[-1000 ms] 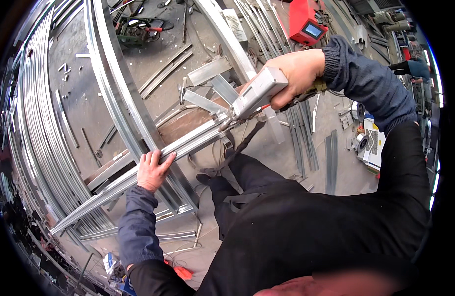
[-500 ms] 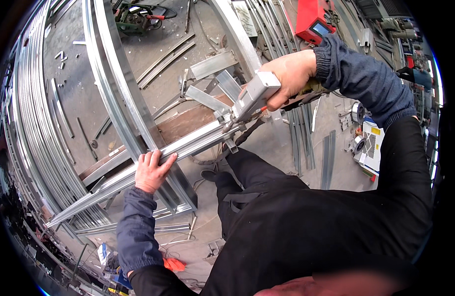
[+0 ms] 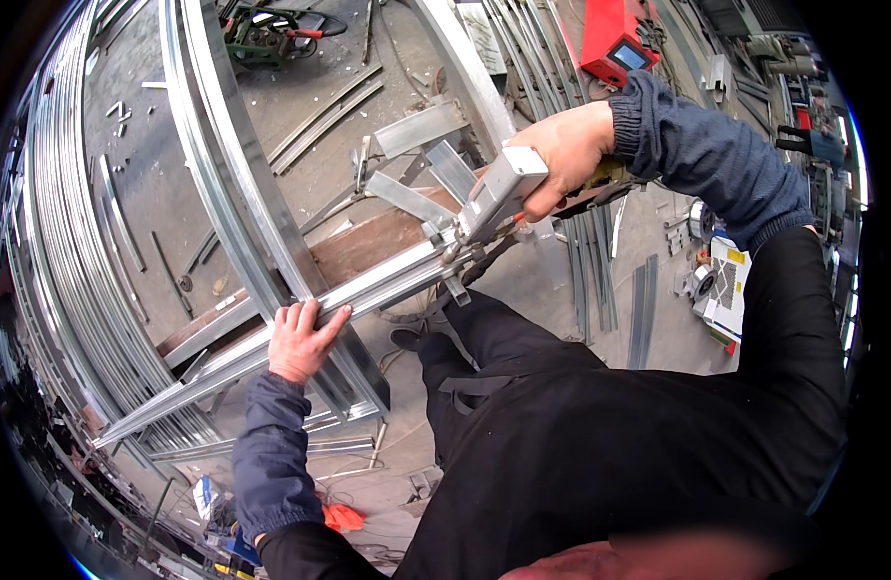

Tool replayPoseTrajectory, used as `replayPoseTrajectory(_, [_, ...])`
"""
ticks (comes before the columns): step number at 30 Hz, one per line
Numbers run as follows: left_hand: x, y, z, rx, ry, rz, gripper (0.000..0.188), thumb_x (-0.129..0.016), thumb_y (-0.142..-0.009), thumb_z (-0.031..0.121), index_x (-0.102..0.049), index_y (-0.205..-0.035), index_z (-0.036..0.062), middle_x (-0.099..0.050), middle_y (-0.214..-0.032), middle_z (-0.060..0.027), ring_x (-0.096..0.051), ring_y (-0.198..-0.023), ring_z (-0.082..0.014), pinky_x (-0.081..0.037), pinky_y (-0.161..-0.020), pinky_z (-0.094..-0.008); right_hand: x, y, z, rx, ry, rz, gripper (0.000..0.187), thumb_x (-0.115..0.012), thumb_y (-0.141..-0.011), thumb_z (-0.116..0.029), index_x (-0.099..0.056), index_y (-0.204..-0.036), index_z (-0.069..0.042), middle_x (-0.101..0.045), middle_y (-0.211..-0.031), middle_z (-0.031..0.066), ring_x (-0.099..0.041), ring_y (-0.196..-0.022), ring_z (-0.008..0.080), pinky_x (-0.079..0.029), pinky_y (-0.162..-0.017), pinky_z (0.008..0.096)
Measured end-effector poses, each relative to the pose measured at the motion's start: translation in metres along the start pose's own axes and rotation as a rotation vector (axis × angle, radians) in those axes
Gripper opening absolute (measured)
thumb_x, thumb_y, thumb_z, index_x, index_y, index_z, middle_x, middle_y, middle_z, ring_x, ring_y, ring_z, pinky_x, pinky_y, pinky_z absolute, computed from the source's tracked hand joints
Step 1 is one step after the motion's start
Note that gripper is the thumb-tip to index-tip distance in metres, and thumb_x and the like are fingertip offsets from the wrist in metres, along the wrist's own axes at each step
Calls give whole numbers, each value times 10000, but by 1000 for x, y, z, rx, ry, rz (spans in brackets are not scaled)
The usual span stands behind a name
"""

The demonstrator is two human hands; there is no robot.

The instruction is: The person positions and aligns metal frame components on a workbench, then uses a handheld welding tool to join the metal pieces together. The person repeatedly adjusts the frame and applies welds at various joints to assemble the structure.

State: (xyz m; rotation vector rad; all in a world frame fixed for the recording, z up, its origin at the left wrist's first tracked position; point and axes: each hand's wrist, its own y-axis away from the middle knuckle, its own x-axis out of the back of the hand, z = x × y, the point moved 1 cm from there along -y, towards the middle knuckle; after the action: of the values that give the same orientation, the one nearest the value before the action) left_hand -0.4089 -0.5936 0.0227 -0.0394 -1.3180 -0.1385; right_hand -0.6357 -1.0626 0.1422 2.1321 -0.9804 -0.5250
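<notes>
From where I stand, the long metal rail (image 3: 395,274) is the thing being worked on, running slantwise in front of the person, across two wide metal beams (image 3: 235,145). The left hand (image 3: 301,346) rests on the rail where it crosses those beams, fingers laid over the top and thumb spread out to the side; I cannot tell how firmly it grips. The right hand (image 3: 568,145) is closed around a boxy grey tool (image 3: 504,190) at the rail's right end, its nose pointed down at the metal. Whether the tip touches the rail I can't make out.

Just beyond the rail sits a rusty brown bar (image 3: 368,246), with short metal offcuts (image 3: 419,130) lying at angles past it. Farther beyond the rail, a green machine (image 3: 259,41) stands on the floor (image 3: 344,58). A big stack of thin metal strips (image 3: 67,232) is off to the rail's left. Past its right end are a red box (image 3: 608,41) with a small screen and, nearer the person, a white case (image 3: 731,295). An orange cloth (image 3: 342,518) lies on the person's side of the rail.
</notes>
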Motion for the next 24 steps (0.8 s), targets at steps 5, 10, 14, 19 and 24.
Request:
replayPoseTrajectory(5, [3, -1, 1, 2, -2, -11, 765, -866, -800, 214, -668, -1522, 376, -589, -1222, -85, -608, -1030, -298, -501, -902, -457, 2, -2, -2, -48, 10, 7, 635, -824, -953, -149, -638, -1552, -56, -783, -1074, 89, -669, -921, 161, -578, -859, 337])
replayPoseTrajectory(10, [3, -1, 1, 11, 7, -32, 810, -882, -780, 213, -657, -1536, 393, -595, -1239, -81, -614, -1048, -295, -501, -903, -452, 4, -3, -2, -68, 6, 16, 624, -842, -950, -171, -658, -1536, -59, -798, -1105, 89, -680, -959, 160, -581, -893, 333])
replayPoseTrajectory(14, [1, 0, 0, 9, 6, -22, 841, -888, -758, 204, -650, -1543, 391, -598, -1235, -81, -614, -1048, -298, -506, -910, -459, 5, -4, -1, -78, 9, 26, 570, -844, -949, -180, -692, -1482, -50, -803, -1106, 89, -685, -957, 164, -585, -886, 337])
replayPoseTrajectory(19, [2, 0, 0, 7, 7, -21, 834, -882, -766, 203, -649, -1545, 391, -600, -1226, -79, -613, -1035, -295, -505, -907, -458, 4, -2, -6, -62, 43, 47, 501, -838, -948, -183, -726, -1415, -37, -807, -1088, 90, -691, -951, 167, -591, -872, 343])
replayPoseTrajectory(24, [4, -2, 2, 8, 14, -13, 813, -892, -747, 205, -678, -1516, 357, -577, -1207, -88, -598, -1043, -320, -500, -918, -471, 6, 1, -13, -59, 75, 50, 466, -831, -950, -186, -738, -1379, -29, -806, -1054, 86, -695, -929, 173, -594, -860, 350])
